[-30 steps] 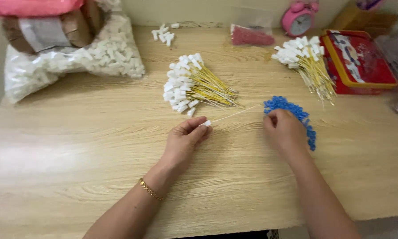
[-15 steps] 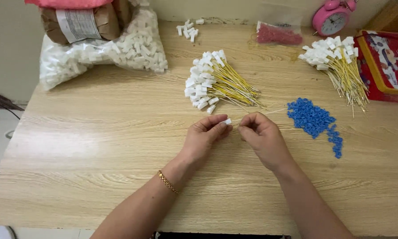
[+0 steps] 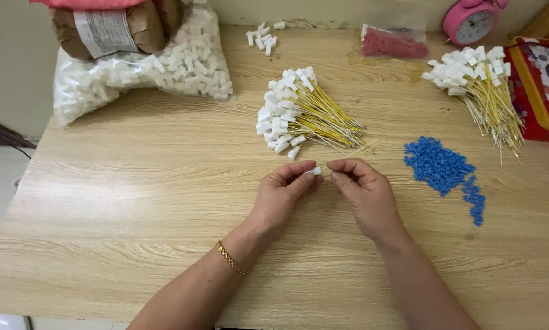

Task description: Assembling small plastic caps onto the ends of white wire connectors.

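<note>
My left hand [image 3: 281, 197] pinches a small white plastic tag [image 3: 316, 171] between thumb and fingertips. My right hand [image 3: 365, 194] is right beside it, fingertips closed on the same piece, likely on its thin yellow wire, which is barely visible. Both hands hover over the wooden table [image 3: 134, 201] near its middle. Just beyond them lies a pile of white-headed yellow wires [image 3: 299, 116]. A heap of small blue beads [image 3: 442, 168] lies to the right of my right hand.
A second pile of white-headed yellow wires [image 3: 479, 88] lies far right by a red tin [image 3: 540, 85]. A clear bag of white pieces [image 3: 146, 70], a brown package [image 3: 106, 24], loose white pieces [image 3: 262, 35], a bag of red beads [image 3: 393, 43] and a pink alarm clock [image 3: 473, 21] line the back.
My right hand left the blue beads and came left to meet my left hand. The two hands now pinch the white tag together. The view shifted left.
</note>
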